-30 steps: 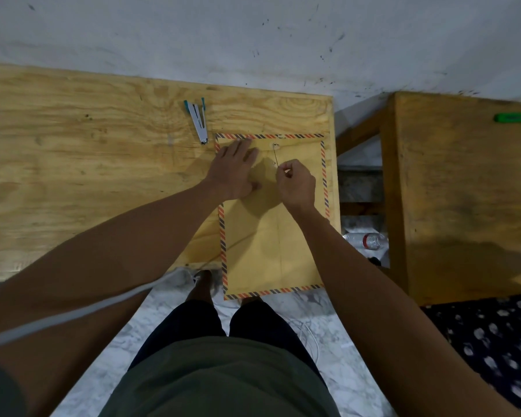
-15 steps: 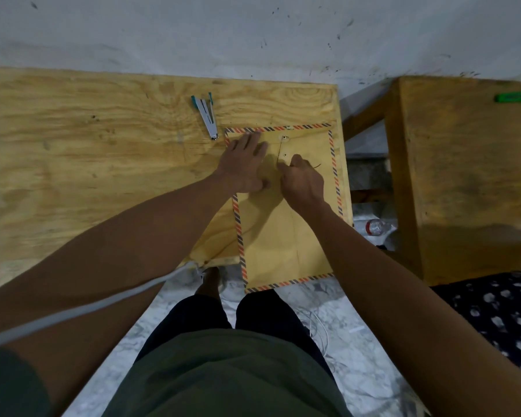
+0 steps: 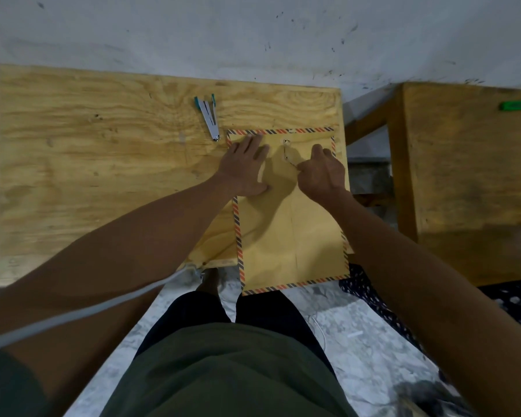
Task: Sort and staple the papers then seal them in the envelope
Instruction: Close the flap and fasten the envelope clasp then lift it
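The envelope (image 3: pixel 289 224) is the landmark: a tan one with a striped red-and-dark border, lying lengthwise on the right end of the plywood worktop (image 3: pixel 103 176), its near end hanging past the worktop's front edge above the marble floor (image 3: pixel 358 335). No loose papers show, so they are presumably inside — that is a judgement, not something seen.

Over the envelope's far half, the left hand (image 3: pixel 247 167) lies flat with fingers spread and straight, pressing the envelope's left side down. The right hand (image 3: pixel 324 171) is on the envelope's right side, fingers curled, pinching the thin closure string (image 3: pixel 289 159), which runs from the fingertips up to the small round button (image 3: pixel 286 142) near the envelope's far edge. This looks like the sealing step, with the string being wound around the button.

The envelope should be light, flexible and easy to slide on smooth wood, so a flat palm is a sensible anchor; it will crease if gripped hard. The string is fine and limp — best held close to its free end and kept taut, or it will slip off the button.

Just beyond the envelope's far left corner lies the stapler (image 3: pixel 208 115), silver with teal ends, untouched.
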